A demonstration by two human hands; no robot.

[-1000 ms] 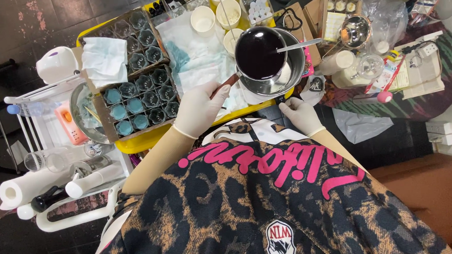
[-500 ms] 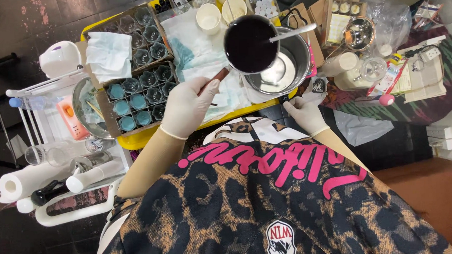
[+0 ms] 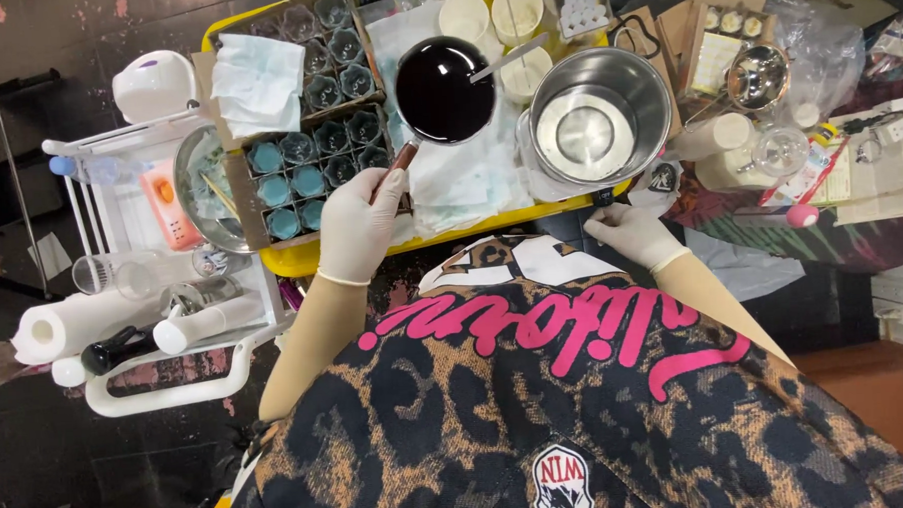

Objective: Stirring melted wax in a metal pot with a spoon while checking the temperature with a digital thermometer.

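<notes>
Seen from the head camera, a person in a leopard-print top and pale gloves works at a yellow tray (image 3: 451, 236) crowded with supplies. The left hand (image 3: 359, 227) is closed around the wooden handle of a small saucepan (image 3: 444, 90), which is filled with dark, glossy liquid and held above the white paper towels (image 3: 459, 179) in the middle of the tray. A metal spoon (image 3: 510, 58) leans in the saucepan, its handle pointing toward the paper cups (image 3: 490, 12) at the far edge. Just left of the saucepan sits a cardboard crate of small glass jars (image 3: 309, 174), several of them filled with blue. To its right stands a large steel pot (image 3: 597, 119), pale inside. The right hand (image 3: 626, 228) rests at the tray's near edge below that pot, fingers curled; whether it grips anything cannot be told. A white cart (image 3: 153, 294) with a paper roll stands at the left.
</notes>
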